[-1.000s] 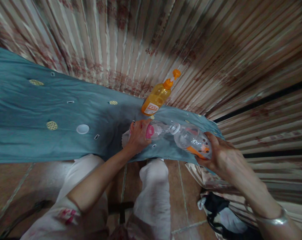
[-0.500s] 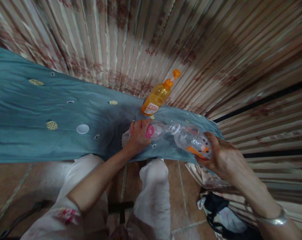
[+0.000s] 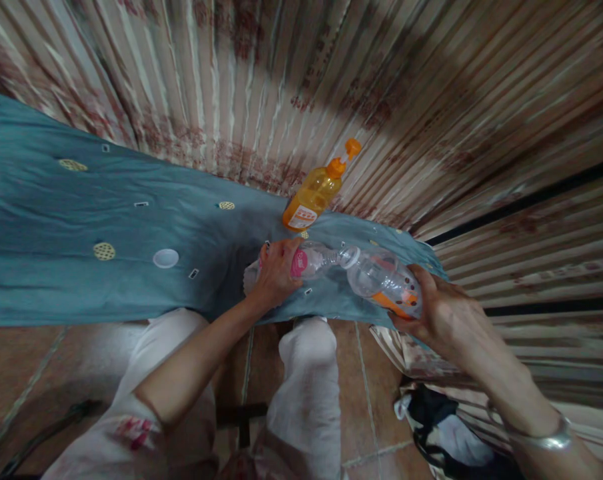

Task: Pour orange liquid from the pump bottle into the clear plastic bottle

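My left hand (image 3: 276, 275) wraps around a clear plastic bottle (image 3: 320, 260) with a pink label, near the front of the cloth. In my right hand (image 3: 434, 307) is a larger clear bottle (image 3: 374, 275) with orange on its side, gripped by its base and tilted toward the left. The mouth of this larger bottle meets the neck of the pink-labelled one, so the two lie roughly in line. Whether liquid passes between them I cannot tell. Just beyond my left hand stands a yellow pump bottle (image 3: 308, 200) with an orange pump top.
A teal patterned cloth (image 3: 121, 227) covers the long surface, with a small white cap (image 3: 166, 259) on it at the left. Pleated curtains (image 3: 221, 87) hang behind and to the right. A dark and white bundle (image 3: 441, 427) lies low at the right, beside the tiled floor (image 3: 361, 400).
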{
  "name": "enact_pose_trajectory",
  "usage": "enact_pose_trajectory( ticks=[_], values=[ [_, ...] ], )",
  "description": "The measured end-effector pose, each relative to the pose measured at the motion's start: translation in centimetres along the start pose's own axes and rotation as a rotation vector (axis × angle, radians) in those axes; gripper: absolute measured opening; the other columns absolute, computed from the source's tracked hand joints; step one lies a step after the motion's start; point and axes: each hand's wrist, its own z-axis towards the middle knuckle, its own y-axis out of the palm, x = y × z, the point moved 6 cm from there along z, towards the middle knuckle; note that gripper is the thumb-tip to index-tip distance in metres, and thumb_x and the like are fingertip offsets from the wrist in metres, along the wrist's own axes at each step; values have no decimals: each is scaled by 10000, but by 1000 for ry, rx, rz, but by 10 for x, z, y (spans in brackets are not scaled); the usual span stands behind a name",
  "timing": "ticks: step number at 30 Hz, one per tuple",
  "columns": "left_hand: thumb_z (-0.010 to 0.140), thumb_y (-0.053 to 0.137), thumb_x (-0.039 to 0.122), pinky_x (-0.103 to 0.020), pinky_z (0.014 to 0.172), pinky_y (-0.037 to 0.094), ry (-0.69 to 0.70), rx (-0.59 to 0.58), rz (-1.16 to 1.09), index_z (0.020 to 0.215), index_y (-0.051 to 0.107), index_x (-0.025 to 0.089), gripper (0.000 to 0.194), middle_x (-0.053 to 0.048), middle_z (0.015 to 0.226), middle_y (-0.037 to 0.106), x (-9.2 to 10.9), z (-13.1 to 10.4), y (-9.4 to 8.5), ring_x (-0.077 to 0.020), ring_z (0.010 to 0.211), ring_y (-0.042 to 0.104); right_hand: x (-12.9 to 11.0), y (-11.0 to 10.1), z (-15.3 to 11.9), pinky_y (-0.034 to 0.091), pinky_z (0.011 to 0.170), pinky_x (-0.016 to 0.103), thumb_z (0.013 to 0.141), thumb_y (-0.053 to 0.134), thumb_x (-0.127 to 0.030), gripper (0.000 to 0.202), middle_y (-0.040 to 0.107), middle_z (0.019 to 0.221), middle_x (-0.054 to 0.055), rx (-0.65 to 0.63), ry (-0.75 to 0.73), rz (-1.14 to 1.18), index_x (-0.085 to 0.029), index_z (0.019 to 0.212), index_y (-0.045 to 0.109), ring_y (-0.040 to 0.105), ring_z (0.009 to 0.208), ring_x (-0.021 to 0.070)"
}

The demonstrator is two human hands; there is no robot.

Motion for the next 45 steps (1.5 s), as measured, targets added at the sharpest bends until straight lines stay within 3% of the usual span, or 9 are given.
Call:
enact_pose_trajectory(
  ticks=[45],
  values=[
    [649,687,172,-527,1061,312,-12,-10,10,1381,385,164,792,-130,1282,534,-1,0,2,-335,1191,486,0,0,0,474,623,344,834,537,-470,589,663,855,132,-24,-13,-40,-79,1262,430,638,686,269]
  ],
)
